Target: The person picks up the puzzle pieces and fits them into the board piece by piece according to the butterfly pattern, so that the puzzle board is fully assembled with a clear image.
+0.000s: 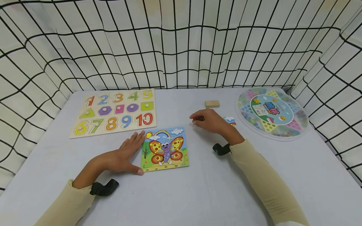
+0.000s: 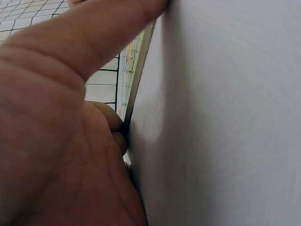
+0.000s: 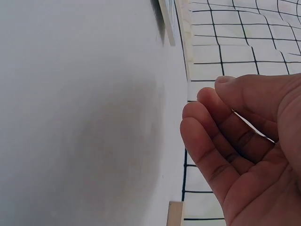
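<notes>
A square butterfly picture board (image 1: 166,150) lies flat at the middle of the white table. Along its left side rests my left hand (image 1: 120,160), fingers spread, with the thumb by the lower left corner and fingertips by the upper left. In the left wrist view the board's thin edge (image 2: 137,75) shows past the thumb. My right hand (image 1: 209,121) hovers to the right of the board, its fingers loosely bent and thumb near the index fingertip. The right wrist view shows nothing held in those fingers (image 3: 202,141). Partly hidden behind the right wrist is a small piece (image 1: 231,121) printed with cloud and rainbow.
A number-and-shape peg board (image 1: 93,110) lies at the back left. A small plain wooden block (image 1: 212,104) sits behind the right hand. At the back right stands a round clear case (image 1: 240,125) of colourful pieces. Black netting (image 1: 175,50) surrounds the table's back and sides.
</notes>
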### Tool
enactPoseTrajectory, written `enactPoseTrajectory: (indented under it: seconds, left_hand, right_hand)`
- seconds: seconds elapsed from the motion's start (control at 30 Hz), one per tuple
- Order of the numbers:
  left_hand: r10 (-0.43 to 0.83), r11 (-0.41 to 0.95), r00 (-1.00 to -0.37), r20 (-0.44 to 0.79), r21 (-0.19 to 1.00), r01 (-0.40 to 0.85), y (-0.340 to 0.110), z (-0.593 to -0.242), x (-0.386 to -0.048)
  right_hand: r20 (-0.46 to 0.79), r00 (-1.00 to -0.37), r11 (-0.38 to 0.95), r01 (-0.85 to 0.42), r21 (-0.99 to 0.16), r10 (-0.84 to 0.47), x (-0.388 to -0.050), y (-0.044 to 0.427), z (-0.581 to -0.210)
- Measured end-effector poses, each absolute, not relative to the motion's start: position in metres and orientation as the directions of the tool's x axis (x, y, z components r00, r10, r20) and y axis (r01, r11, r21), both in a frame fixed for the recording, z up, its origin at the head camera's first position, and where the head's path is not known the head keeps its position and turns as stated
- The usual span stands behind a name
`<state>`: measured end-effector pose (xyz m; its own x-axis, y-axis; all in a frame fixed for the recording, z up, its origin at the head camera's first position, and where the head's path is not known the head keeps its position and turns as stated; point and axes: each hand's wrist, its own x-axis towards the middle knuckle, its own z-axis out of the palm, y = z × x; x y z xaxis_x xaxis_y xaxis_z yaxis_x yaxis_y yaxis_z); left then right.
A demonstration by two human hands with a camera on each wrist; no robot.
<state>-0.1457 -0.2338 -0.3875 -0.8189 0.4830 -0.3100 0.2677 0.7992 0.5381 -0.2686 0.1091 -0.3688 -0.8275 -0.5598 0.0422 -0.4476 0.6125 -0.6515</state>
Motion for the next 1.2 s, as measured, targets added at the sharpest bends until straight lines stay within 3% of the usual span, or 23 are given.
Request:
enactPoseTrajectory:
  seconds: [0.7,1.2]
  left_hand:
    - [0.479,0.8,-0.823,-0.307,0.539,0.265,-0.234,-0.386,-0.143]
    - [0.494,0.788,-0.815,-0.302,0.551,0.274,-0.234,-0.385,-0.143]
  right_hand:
    - [0.068,-0.854,0.642,-0.439,-0.629,-0.516,-0.278,0.166,-0.369]
    - [0.009,-0.909,0.701,-0.327,-0.634,-0.416,-0.278,0.206,-0.367]
